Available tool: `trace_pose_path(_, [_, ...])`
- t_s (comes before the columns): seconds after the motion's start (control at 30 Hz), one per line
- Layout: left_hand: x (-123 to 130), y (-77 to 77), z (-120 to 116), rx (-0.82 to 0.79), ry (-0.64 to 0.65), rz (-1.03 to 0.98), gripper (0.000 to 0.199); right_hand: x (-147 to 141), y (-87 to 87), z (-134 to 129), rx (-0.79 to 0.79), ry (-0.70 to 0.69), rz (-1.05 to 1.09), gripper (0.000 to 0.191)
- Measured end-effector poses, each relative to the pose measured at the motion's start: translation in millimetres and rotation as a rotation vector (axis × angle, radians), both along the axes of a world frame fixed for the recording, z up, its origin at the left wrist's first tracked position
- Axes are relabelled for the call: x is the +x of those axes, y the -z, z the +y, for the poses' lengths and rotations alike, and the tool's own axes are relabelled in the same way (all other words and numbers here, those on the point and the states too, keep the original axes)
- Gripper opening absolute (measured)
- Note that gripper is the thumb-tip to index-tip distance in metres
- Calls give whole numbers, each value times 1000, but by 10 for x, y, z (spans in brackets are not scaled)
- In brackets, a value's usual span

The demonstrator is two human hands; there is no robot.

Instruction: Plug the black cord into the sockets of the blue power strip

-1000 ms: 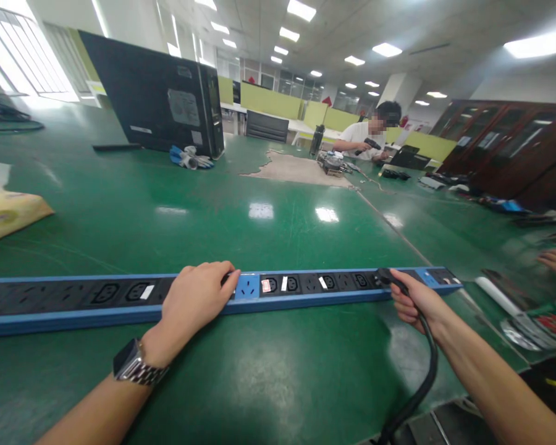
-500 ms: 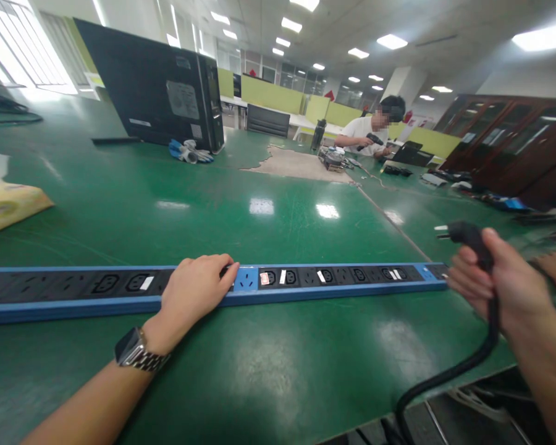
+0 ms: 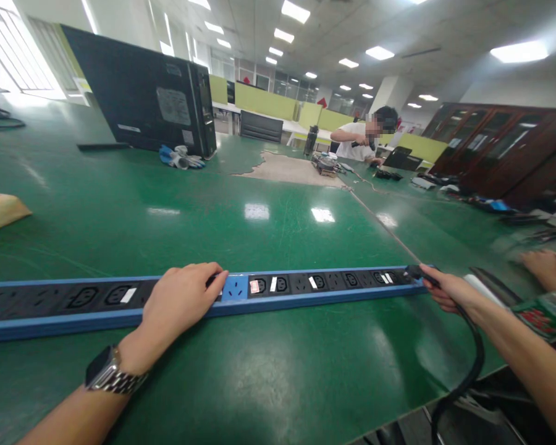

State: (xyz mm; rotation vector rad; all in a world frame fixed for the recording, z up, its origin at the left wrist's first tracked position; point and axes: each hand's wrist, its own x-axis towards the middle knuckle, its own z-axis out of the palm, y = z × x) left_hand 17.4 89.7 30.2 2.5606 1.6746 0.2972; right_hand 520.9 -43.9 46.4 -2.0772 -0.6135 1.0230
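Observation:
A long blue and black power strip point(image 3: 287, 301) lies across the green table, its row of sockets facing up. My left hand point(image 3: 178, 300) is wrapped over it just left of a blue socket, thumb on top and the other fingers mostly hidden behind. Over the strip's right end, my right hand point(image 3: 449, 289) is closed around a black power plug point(image 3: 415, 272). The plug is right at the sockets there; whether its pins are inside one I cannot tell. From that hand a thick black cord point(image 3: 476, 352) hangs past the table's front edge.
A black computer tower point(image 3: 152, 99) stands at the back left, with gloves point(image 3: 180, 158) beside it. A person point(image 3: 359, 139) works across the table. Another person's hand point(image 3: 542, 267) rests at the right, near a green-labelled bottle point(image 3: 544, 315).
My right hand has carried the plug left, down and away from me, from the air onto the strip's right end. My left hand has stayed on the strip; the view has shifted slightly.

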Motion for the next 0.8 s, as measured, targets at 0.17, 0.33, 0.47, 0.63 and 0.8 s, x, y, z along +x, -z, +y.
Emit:
trace_pose_path(0.17, [-3,-3,-1,-14,-4,31,45,-59,-3,63,-16,-61,-41,47])
trace_pose_path(0.33, [-11,-4,-5,-18,-1,26,45,-99,107,-65,100,-16,132,46])
trace_pose_path(0.47, [-11,-13,-11,-15,9,17,46,-65,134,-111,79,41,222,47])
trace_pose_path(0.63, [-2,-16,-21,-6,13,18,46,-152,136,-71,36,80,60,46])
trace_pose_path(0.8, [7,-19,-35,-2,-12,32,47,-199,-416,-4,145,77,-178,36])
